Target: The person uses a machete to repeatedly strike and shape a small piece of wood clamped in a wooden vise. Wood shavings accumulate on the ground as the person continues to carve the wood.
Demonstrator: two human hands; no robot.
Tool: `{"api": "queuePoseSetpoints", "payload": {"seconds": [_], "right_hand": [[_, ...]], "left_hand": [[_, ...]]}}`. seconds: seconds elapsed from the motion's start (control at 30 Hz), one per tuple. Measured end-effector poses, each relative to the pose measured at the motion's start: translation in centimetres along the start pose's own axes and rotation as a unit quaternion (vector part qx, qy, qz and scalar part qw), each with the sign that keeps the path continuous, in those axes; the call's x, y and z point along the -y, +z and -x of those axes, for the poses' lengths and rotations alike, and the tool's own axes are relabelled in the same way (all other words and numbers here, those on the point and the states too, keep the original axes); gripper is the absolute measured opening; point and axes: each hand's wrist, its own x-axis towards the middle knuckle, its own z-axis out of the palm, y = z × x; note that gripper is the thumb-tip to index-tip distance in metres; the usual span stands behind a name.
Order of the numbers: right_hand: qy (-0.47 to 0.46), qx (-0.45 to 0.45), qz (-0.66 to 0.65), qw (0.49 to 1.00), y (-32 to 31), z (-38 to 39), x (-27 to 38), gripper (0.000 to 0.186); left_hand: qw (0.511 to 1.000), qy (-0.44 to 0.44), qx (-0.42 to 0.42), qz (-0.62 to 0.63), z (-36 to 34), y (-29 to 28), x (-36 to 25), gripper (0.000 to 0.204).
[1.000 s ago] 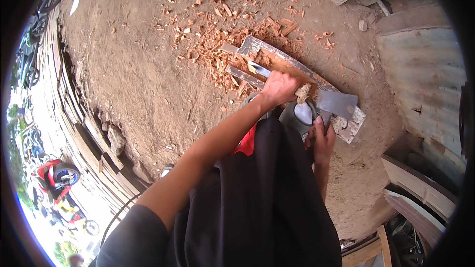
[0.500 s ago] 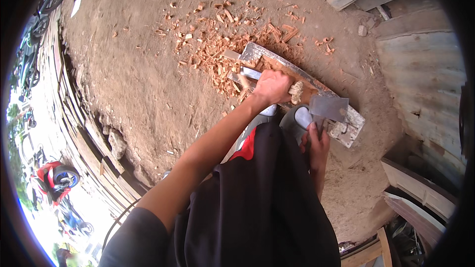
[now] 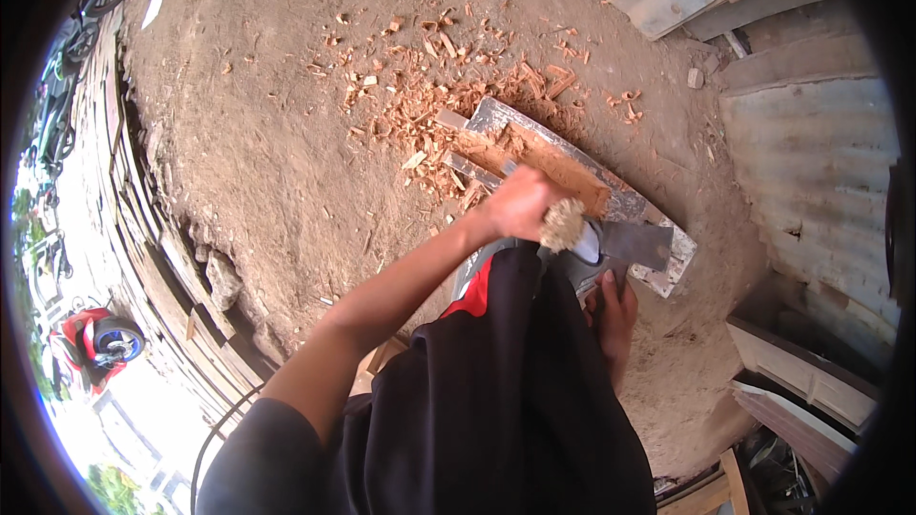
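A chisel is in my left hand (image 3: 520,202), whose fingers are wrapped round its handle. The handle's frayed, mushroomed wooden end (image 3: 563,225) points up toward me, and only a sliver of metal shows past the fist. Closed round a handle, my right hand (image 3: 614,313) holds a tool with a broad, flat grey metal head (image 3: 639,245). That head hangs over the near right end of a long wooden piece (image 3: 565,172), which has a rough hollow cut in its top and worn white paint on its edges. Part of the wood is hidden behind my left hand and the tool.
Reddish wood chips (image 3: 429,114) lie on the dirt ground around the far left end of the wood. A corrugated metal wall (image 3: 811,153) rises at the right, with a drawer-like wooden box (image 3: 797,358) below it. Stacked planks (image 3: 157,219) and a red motorcycle (image 3: 91,343) are at left.
My left hand has drawn the chisel back toward me, off the hollow, and its frayed end now tips up more. The right hand's tool has shifted slightly down.
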Motion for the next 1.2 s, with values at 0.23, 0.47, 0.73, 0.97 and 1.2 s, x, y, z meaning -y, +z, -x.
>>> {"api": "queuePoseSetpoints", "payload": {"seconds": [0.23, 0.47, 0.73, 0.97, 1.2], "right_hand": [[0.014, -0.013, -0.003, 1.000, -2.1, 0.1, -0.7, 0.039], [0.046, -0.024, -0.033, 0.998, -3.3, 0.2, -1.3, 0.037], [0.051, -0.002, -0.033, 0.998, -3.6, 0.3, -1.9, 0.038], [0.043, 0.023, -0.038, 0.998, -3.2, 1.1, -1.1, 0.036], [0.042, -0.026, -0.051, 0.997, -5.4, 4.8, -0.3, 0.033]], "left_hand": [[0.999, 0.004, 0.040, 0.024, 1.2, 0.7, 3.0, 0.026], [0.900, -0.204, -0.332, 0.197, 5.9, -10.2, 9.1, 0.022], [0.889, -0.176, -0.361, 0.219, 4.7, -11.1, 6.4, 0.032], [0.812, -0.256, -0.302, 0.429, 0.8, -0.6, 3.9, 0.024], [0.924, -0.156, -0.297, 0.185, 6.2, -8.6, 10.2, 0.015]]}}
